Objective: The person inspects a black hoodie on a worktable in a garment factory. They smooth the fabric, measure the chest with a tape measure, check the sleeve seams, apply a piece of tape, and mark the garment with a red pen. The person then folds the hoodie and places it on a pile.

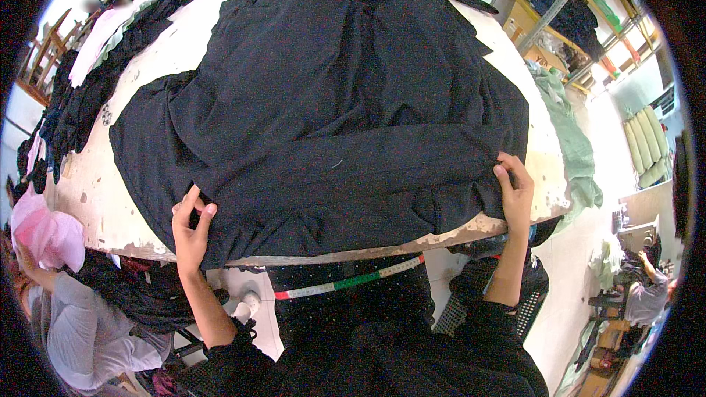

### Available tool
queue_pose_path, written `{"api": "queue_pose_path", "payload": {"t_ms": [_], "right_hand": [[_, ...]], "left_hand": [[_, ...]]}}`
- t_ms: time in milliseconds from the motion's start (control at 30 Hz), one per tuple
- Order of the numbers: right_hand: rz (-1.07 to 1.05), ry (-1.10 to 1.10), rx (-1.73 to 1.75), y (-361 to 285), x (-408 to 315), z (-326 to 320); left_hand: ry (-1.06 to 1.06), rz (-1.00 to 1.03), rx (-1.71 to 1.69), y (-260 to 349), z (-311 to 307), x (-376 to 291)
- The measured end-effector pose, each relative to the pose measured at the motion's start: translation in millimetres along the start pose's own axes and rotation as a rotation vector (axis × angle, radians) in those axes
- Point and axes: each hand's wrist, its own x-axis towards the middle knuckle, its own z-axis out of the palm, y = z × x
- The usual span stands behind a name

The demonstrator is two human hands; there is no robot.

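A large piece of black fabric (342,94) lies spread with folds and wrinkles over the table (132,198); part of it reaches the near edge. My left hand (193,226) pinches the fabric between thumb and fingers near its lower left part. At the right side my right hand (514,187) pinches it too, near the table's rim. Between the hands runs a long fold, with a small pale thread (337,164) on the cloth. A measuring tape (353,282) with red, white and green sections hangs below the table edge, across my dark clothing.
Black garments (83,105) and pink cloth (99,33) lie along the table's left side. Green cloth (571,143) hangs over its right edge. A person in grey (77,325) sits at lower left beside pink fabric. Shelves with dark cloth (557,5) stand upper right; another person (645,298) is farther right.
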Motion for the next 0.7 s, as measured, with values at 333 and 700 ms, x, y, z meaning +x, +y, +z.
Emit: {"api": "queue_pose_path", "payload": {"t_ms": [333, 700], "right_hand": [[0.014, -0.009, 0.078, -7.7, 7.0, -1.9], [-0.502, -1.116, 0.448, -189.6, -46.1, 73.9]], "left_hand": [[-0.152, 0.001, 0.079, 35.0, -6.7, 13.8], [-0.486, -0.346, -1.012, 151.2, 58.9, -89.2]]}}
